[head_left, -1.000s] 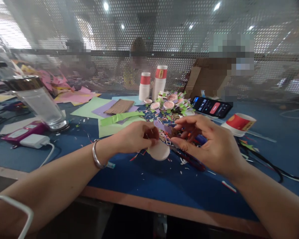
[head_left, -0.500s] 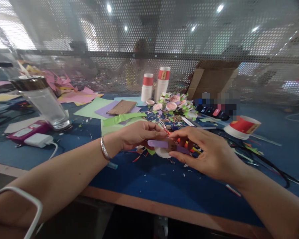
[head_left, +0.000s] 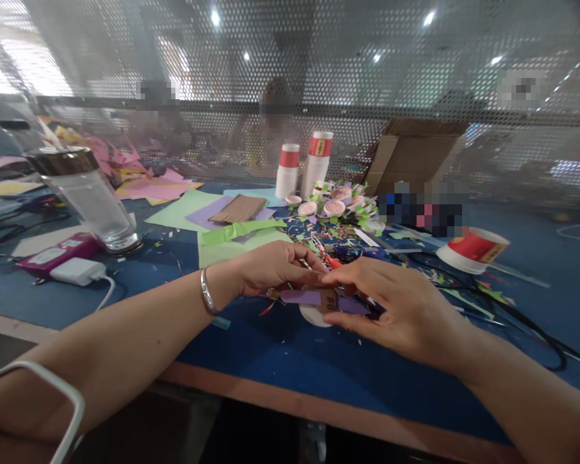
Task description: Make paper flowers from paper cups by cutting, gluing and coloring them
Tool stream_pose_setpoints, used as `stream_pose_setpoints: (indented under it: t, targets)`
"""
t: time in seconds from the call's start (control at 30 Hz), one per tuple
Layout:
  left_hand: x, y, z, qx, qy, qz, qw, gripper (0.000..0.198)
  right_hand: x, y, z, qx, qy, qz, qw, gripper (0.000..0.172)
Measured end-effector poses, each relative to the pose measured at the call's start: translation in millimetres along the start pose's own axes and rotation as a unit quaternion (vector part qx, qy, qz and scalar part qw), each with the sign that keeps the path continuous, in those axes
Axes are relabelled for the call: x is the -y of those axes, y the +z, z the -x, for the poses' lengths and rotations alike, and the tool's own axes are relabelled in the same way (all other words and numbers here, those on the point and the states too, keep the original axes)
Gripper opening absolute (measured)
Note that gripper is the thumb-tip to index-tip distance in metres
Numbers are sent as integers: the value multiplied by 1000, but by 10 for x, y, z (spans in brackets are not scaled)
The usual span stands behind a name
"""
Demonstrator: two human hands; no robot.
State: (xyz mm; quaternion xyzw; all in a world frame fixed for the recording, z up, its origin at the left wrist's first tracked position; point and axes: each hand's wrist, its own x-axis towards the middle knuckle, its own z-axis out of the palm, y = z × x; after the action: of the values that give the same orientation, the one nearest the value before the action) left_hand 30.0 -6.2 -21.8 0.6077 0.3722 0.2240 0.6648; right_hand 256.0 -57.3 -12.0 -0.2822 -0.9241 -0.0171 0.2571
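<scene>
Beyond the purple strip (head_left: 300, 297), paper cups (head_left: 287, 182) stand nested in stacks.

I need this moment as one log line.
Left hand: fingertips beside right's, grip unclear | Right hand: pinching brown cardboard piece with purple paper strip | Below: round white disc, partly hidden

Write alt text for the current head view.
The right hand holds a purple strip with a brown band across it, over a white disc; the left hand is close beside it. Beyond, coloured sheets and two paper-cup stacks sit on a blue table.
</scene>
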Motion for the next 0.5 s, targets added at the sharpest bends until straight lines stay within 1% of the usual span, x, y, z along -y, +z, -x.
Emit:
stream_pose_setpoints:
  t: [0.1,0.17,0.27,0.4,0.5]
  targets:
    - [-13,1,11,3,-1,1,1000,34,-5,-16,-4,2,15,-22,1000,39]
    - [-32,-10,18,9,3,7,1000,34,-6,-36,-5,-7,31,-36,999,37]
    - [-72,-37,29,3,19,25,1000,33,-3,-79,-8,-9,86,-71,994,33]
    - [-125,-57,50,-15,35,44,998,30,-1,-126,-20,36,179,-152,971,31]
    - [-150,-54,65,-9,27,40,999,30,-3,-130,-32,58,218,-214,951,29]
